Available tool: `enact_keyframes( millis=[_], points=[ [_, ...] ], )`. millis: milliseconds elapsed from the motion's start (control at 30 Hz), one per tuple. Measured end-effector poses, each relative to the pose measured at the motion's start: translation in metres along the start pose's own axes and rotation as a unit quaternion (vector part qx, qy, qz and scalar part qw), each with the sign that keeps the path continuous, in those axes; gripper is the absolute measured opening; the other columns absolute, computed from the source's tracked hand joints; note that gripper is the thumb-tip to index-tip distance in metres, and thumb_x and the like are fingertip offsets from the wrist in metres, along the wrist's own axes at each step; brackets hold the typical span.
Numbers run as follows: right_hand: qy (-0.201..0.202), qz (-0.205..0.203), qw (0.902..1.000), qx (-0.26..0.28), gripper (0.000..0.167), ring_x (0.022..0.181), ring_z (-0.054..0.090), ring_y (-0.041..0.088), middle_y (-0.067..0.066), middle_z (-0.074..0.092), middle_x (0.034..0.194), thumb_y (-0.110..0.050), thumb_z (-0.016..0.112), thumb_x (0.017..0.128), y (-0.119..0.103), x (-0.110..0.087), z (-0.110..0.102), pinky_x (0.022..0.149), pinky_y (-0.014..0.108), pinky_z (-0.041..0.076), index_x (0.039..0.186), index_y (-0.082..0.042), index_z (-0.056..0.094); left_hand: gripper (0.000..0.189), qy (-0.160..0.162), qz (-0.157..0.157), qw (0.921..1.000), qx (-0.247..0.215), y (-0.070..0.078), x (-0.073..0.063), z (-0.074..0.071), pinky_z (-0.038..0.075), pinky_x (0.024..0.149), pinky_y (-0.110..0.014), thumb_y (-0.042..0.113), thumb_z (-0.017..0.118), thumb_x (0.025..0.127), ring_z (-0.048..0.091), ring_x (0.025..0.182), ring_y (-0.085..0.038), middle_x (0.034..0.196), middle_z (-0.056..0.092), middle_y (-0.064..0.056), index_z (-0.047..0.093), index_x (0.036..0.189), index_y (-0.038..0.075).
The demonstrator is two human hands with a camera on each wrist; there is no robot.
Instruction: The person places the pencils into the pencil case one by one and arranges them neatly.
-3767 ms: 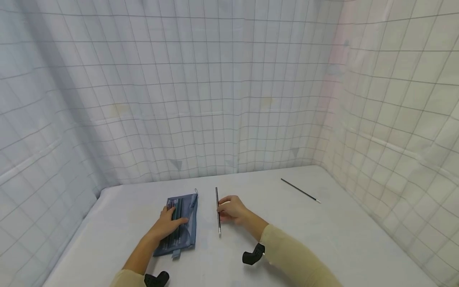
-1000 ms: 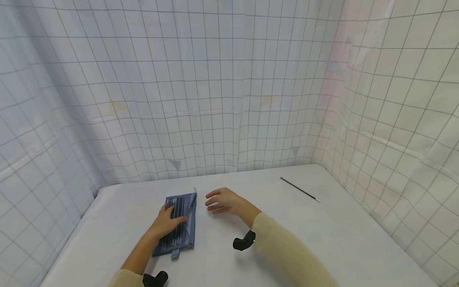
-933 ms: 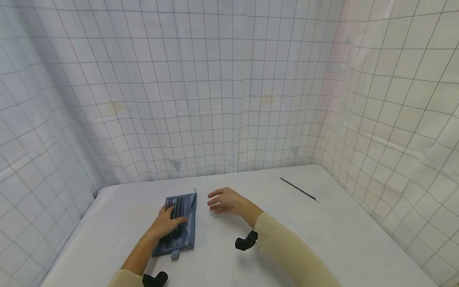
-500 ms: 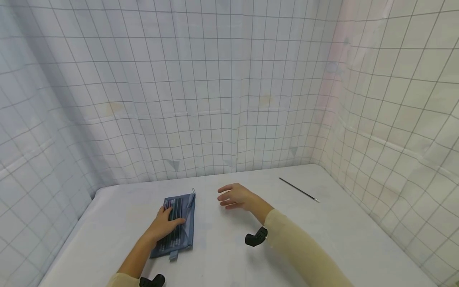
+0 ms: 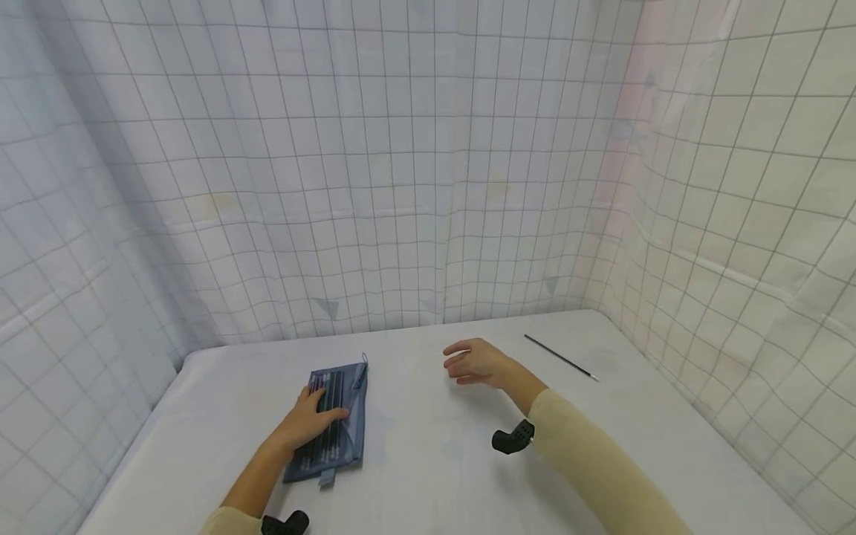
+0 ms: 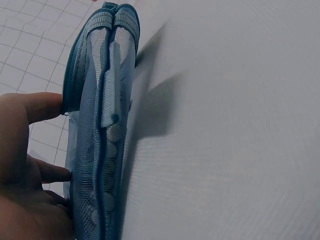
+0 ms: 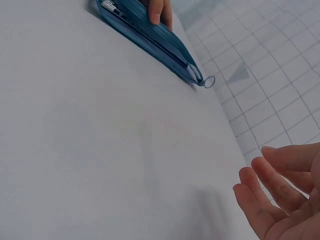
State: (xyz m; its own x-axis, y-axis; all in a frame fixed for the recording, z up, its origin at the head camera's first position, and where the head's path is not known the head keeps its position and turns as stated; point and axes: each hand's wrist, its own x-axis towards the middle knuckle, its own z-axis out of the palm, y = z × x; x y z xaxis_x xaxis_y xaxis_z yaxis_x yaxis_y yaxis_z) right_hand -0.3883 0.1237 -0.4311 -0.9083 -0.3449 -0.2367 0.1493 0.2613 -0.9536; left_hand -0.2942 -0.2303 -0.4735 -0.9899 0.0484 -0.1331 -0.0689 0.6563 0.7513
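A blue mesh pencil case (image 5: 357, 416) lies on the left part of the white table, with several dark pencils inside. My left hand (image 5: 307, 422) rests on top of it, fingers spread; the left wrist view has the thumb and fingertips touching the face of the mesh case (image 6: 95, 150). In the right wrist view, pencil ends (image 7: 111, 6) show at the case's zip side. My right hand (image 5: 476, 362) hovers over the middle right of the table, fingers loosely bent and holding nothing. Beyond it to the right lies a black pencil (image 5: 560, 357) with a white end.
A white table (image 5: 414, 475) spreads under both hands. Grid-patterned white curtains (image 5: 414, 186) enclose it at the back and along both sides. A zip-pull ring (image 7: 209, 82) sticks out past the far corner of the case.
A pencil earlier pinched by my right hand beside the case is gone from the table there. My emptied right hand has since moved right, towards the remaining pencil. The left hand stays put.
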Motion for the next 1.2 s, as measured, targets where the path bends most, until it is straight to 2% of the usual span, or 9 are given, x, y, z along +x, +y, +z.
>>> enact_keyframes(
  millis=[400, 600, 933, 1067, 1200],
  points=[
    [0.046, 0.004, 0.9989, -0.01, 0.048, 0.113, 0.068, 0.035, 0.022, 0.067, 0.129, 0.01, 0.066, 0.095, 0.012, -0.014, -0.04, 0.092, 0.044, 0.057, 0.141, 0.006, 0.056, 0.092, 0.003, 0.007, 1.0, 0.003, 0.001, -0.001, 0.004, 0.013, 0.112, -0.076, 0.04, 0.066, 0.099, 0.004, 0.144, -0.066, 0.16, -0.003, -0.044, 0.02, 0.155, -0.018],
    [0.066, 0.011, 0.9968, -0.043, 0.047, 0.114, 0.067, 0.035, 0.02, 0.067, 0.128, 0.008, 0.067, 0.095, 0.019, -0.024, -0.058, 0.093, 0.044, 0.057, 0.141, 0.006, 0.056, 0.094, 0.004, 0.006, 0.9999, 0.013, 0.0, -0.001, 0.006, 0.014, 0.112, -0.076, 0.042, 0.067, 0.098, 0.004, 0.144, -0.066, 0.159, -0.002, -0.045, 0.021, 0.155, -0.018],
    [0.089, 0.019, 0.9944, -0.053, 0.048, 0.122, 0.062, 0.037, 0.025, 0.061, 0.137, 0.007, 0.065, 0.097, 0.024, -0.036, -0.099, 0.101, 0.049, 0.052, 0.144, 0.008, 0.053, 0.095, 0.0, 0.018, 0.9997, 0.017, 0.002, -0.001, 0.003, 0.014, 0.112, -0.077, 0.042, 0.066, 0.098, 0.004, 0.143, -0.066, 0.158, -0.002, -0.047, 0.02, 0.154, -0.019],
    [0.117, -0.001, 0.9899, -0.08, 0.046, 0.123, 0.062, 0.036, 0.026, 0.061, 0.137, 0.004, 0.064, 0.099, 0.029, -0.038, -0.114, 0.1, 0.047, 0.053, 0.144, 0.009, 0.053, 0.095, -0.002, 0.017, 0.9997, 0.018, 0.0, -0.003, 0.002, 0.014, 0.111, -0.077, 0.043, 0.066, 0.098, 0.004, 0.143, -0.067, 0.158, -0.002, -0.047, 0.02, 0.154, -0.019],
    [0.158, -0.039, 0.9779, -0.132, 0.042, 0.121, 0.062, 0.037, 0.025, 0.064, 0.133, 0.001, 0.063, 0.1, 0.033, -0.042, -0.127, 0.1, 0.049, 0.052, 0.14, 0.009, 0.055, 0.095, 0.003, 0.018, 0.9995, 0.025, 0.0, -0.004, 0.001, 0.014, 0.111, -0.077, 0.042, 0.066, 0.098, 0.004, 0.143, -0.067, 0.158, -0.002, -0.047, 0.021, 0.153, -0.019]
  ],
)
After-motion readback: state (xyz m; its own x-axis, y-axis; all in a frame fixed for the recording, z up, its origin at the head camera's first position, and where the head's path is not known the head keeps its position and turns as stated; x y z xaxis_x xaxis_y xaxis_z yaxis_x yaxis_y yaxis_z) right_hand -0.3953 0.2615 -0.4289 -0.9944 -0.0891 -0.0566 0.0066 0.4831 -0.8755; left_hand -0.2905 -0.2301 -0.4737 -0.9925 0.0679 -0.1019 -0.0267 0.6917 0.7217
